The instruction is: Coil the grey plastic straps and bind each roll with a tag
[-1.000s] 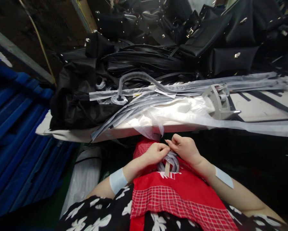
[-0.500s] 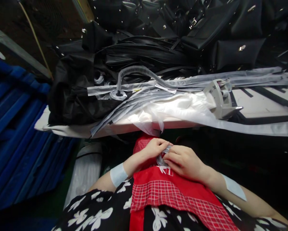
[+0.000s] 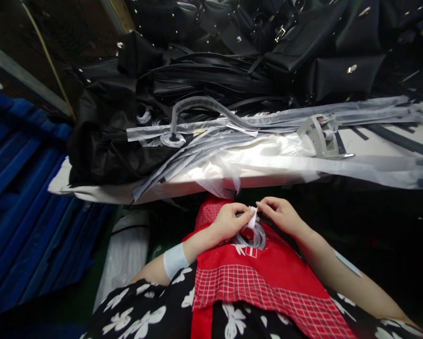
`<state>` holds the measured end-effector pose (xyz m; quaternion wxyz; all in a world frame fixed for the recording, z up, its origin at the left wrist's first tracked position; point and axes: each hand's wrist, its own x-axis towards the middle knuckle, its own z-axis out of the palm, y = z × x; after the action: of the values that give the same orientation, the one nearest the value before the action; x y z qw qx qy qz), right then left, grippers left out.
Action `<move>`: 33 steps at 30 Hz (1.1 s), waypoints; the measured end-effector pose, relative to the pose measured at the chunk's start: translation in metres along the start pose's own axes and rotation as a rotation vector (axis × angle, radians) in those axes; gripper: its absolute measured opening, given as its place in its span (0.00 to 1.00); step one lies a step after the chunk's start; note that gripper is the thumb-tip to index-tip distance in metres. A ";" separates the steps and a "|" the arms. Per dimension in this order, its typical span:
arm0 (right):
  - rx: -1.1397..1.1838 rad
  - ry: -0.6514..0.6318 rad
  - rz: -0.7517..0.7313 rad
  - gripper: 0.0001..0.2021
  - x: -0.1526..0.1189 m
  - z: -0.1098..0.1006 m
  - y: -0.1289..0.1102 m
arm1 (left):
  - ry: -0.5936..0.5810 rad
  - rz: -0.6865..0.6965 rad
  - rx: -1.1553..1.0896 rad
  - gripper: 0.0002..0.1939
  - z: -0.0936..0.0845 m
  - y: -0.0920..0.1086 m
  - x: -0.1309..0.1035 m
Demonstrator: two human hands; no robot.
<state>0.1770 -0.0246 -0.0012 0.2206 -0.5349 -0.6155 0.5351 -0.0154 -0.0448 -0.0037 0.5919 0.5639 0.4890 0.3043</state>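
Note:
Over the red apron [image 3: 282, 263], my left hand [image 3: 231, 220] pinches a small white tag [image 3: 252, 218] at the top of a coiled grey strip [image 3: 259, 237]. The coil hangs below the tag against the apron, partly behind my left fingers. My right hand [image 3: 278, 212] is closed in a pinch at the tag's upper right corner. What its fingertips grip there is too small to make out.
Beyond my hands, a white table [image 3: 101, 192] bears clear plastic strips [image 3: 197, 155], a grey tape dispenser [image 3: 319, 136], another coil [image 3: 173, 139] and black bags [image 3: 345, 77]. Blue slatted pallets [image 3: 17, 188] stand left, beside a plastic-wrapped roll [image 3: 126, 249].
My right hand has moved off the coil, up and to the right. A white tag now shows in my left fingers, and the coil hangs more in view. The dispenser looks tilted lower.

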 end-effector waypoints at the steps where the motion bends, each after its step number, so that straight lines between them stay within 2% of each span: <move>1: 0.048 -0.037 0.051 0.24 0.001 0.000 0.002 | 0.006 0.004 -0.005 0.17 0.001 0.000 0.001; 5: 0.194 -0.185 0.135 0.30 0.004 0.007 0.008 | 0.017 0.044 0.020 0.14 0.003 0.003 0.000; 11: 0.264 -0.147 0.104 0.26 0.004 0.012 -0.002 | 0.046 0.181 0.064 0.12 0.000 0.004 -0.006; 15: 0.149 -0.094 0.018 0.24 0.005 0.009 -0.013 | 0.075 0.130 0.145 0.14 -0.001 -0.001 -0.006; 18: 0.049 -0.124 -0.027 0.24 0.005 0.004 -0.017 | 0.076 0.112 0.177 0.15 0.001 -0.005 -0.006; 22: 0.084 -0.184 -0.035 0.25 0.001 -0.002 -0.018 | 0.114 0.127 0.213 0.16 0.004 -0.008 -0.005; 27: 0.088 -0.189 -0.001 0.16 -0.007 0.001 -0.022 | 0.114 0.116 0.300 0.20 0.005 -0.006 -0.001; 30: -0.066 -0.179 -0.067 0.12 -0.010 0.003 -0.026 | 0.091 0.107 0.431 0.20 0.006 -0.002 0.001; 33: -0.281 -0.167 -0.128 0.11 -0.012 0.002 -0.031 | 0.086 0.068 0.504 0.14 0.008 0.003 0.001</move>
<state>0.1661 -0.0318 0.0295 0.1255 -0.4739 -0.7333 0.4711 -0.0074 -0.0462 -0.0014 0.4008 0.6961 0.5550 0.2164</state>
